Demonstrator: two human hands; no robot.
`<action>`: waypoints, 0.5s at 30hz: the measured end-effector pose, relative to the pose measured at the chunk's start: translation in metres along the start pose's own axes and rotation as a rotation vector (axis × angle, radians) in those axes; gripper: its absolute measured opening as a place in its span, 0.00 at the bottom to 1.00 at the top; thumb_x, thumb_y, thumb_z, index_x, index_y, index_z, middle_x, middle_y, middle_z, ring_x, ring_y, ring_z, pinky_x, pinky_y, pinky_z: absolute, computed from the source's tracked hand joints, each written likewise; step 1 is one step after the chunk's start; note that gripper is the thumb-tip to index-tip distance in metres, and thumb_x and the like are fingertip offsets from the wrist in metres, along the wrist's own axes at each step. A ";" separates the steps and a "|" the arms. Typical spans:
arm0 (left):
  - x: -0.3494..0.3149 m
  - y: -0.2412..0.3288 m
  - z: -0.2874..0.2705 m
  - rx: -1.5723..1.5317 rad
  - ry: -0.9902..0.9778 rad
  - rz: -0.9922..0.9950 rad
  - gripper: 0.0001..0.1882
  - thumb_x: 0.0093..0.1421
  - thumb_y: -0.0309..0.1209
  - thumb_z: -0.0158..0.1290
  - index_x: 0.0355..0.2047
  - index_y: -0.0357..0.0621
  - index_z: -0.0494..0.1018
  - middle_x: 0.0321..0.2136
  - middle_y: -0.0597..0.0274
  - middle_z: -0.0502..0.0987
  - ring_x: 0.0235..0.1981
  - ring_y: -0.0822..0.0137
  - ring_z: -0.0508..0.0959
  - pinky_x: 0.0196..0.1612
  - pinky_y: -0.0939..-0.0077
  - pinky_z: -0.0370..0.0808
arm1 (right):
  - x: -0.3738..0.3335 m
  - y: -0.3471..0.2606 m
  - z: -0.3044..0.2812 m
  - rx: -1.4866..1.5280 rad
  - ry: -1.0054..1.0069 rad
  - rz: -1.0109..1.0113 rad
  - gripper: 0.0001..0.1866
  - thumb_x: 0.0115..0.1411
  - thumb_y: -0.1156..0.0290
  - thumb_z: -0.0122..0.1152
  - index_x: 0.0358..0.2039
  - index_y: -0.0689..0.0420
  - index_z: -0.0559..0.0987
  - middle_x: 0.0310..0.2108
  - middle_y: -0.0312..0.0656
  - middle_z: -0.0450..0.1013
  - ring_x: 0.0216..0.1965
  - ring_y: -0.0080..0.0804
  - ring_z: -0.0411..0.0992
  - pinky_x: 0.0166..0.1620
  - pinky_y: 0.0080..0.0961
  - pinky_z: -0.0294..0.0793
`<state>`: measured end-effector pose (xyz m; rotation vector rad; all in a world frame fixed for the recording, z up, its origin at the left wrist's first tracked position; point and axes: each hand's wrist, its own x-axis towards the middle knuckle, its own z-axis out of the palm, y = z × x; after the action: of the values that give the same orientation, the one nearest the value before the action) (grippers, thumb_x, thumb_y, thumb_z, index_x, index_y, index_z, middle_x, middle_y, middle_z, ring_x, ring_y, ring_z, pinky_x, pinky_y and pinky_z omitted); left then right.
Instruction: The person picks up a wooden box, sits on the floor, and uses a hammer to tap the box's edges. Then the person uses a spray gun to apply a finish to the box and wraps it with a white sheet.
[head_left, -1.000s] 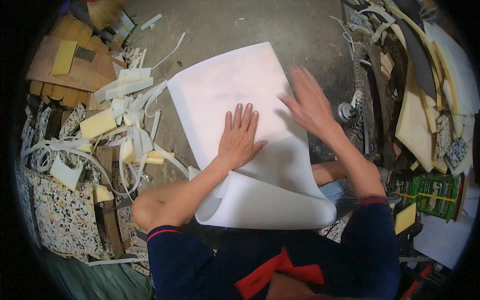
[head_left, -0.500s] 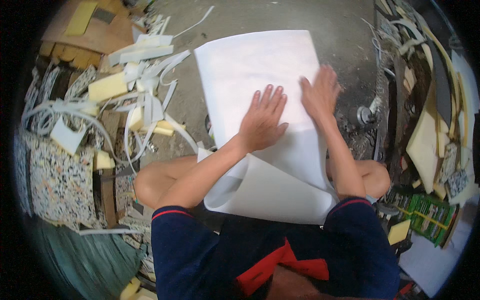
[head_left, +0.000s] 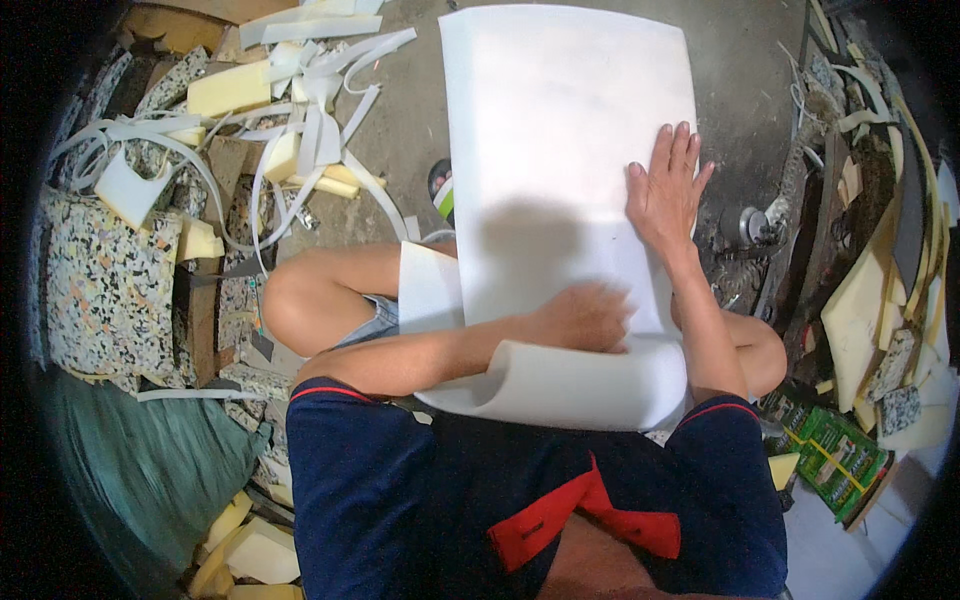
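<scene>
A broad white sheet [head_left: 570,110], perhaps foam, lies over my crossed legs and stretches away from me. Its near end curls up and over in a loose roll [head_left: 600,385] against my body. My right hand [head_left: 672,195] rests flat along the sheet's right edge, fingers spread. Just beyond the roll, my left hand [head_left: 582,315] is low over the sheet. Motion smears its fingers, so whether it grips anything is unclear. A smaller white piece [head_left: 425,285] pokes out under the sheet's left side.
Foam strips and yellow offcuts [head_left: 230,90] are heaped to the left, beside a speckled foam block [head_left: 110,290] and a dark green sack [head_left: 150,470]. On the right lie more foam scraps [head_left: 860,290], a round metal part [head_left: 750,225] and a green package [head_left: 830,455].
My left hand has left its flat, spread rest on the sheet and come back toward my body. The near end now curls more evenly. My right hand stays at the right edge.
</scene>
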<state>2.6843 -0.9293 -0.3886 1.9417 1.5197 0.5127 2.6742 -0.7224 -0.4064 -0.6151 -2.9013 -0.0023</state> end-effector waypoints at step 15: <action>-0.068 -0.068 -0.068 0.485 0.478 -1.128 0.51 0.58 0.58 0.55 0.69 0.35 0.50 0.72 0.45 0.43 0.73 0.43 0.39 0.71 0.39 0.39 | 0.000 -0.001 -0.008 0.004 -0.005 0.007 0.38 0.66 0.54 0.44 0.69 0.65 0.54 0.72 0.61 0.40 0.73 0.61 0.36 0.67 0.71 0.36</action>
<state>2.5737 -0.9689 -0.3791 0.9298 2.8929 0.0792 2.6750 -0.7233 -0.3987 -0.6252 -2.9031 0.0062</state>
